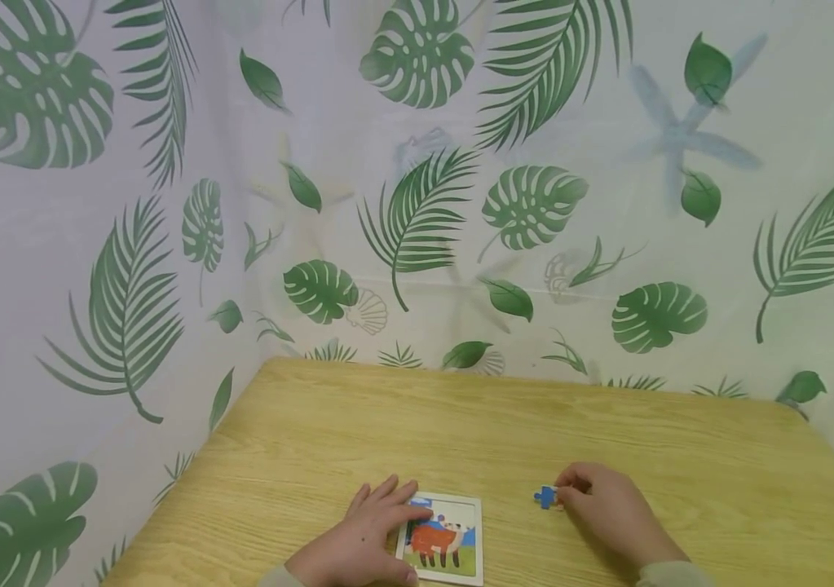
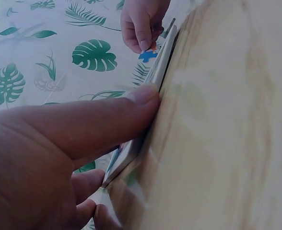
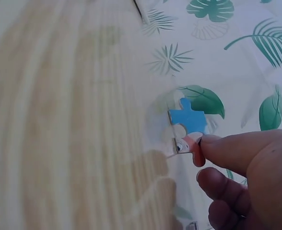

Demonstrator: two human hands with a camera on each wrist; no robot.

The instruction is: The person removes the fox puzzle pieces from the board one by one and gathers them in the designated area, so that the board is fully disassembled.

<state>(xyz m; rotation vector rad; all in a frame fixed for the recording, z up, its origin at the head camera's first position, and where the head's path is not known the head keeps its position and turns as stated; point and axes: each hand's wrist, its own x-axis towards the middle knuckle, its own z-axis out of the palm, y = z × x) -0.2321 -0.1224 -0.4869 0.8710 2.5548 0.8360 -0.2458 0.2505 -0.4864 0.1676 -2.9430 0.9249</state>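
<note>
On my feeds: left hand (image 1: 368, 534) spread over the left side of the white-framed puzzle (image 1: 479, 538), fingers mostly straight, index on the picture, thumb along the near-left edge. Puzzle lies flat at the near side of the wood-grain table (image 1: 461, 432), red animal on green. Right hand (image 1: 611, 509), well right of it, pinches a blue-and-orange puzzle piece (image 3: 189, 119) between thumb and fingertips, knob pointing left; can't tell if it touches the table. Leaf-print backdrop (image 1: 420, 216) far and left.
</note>
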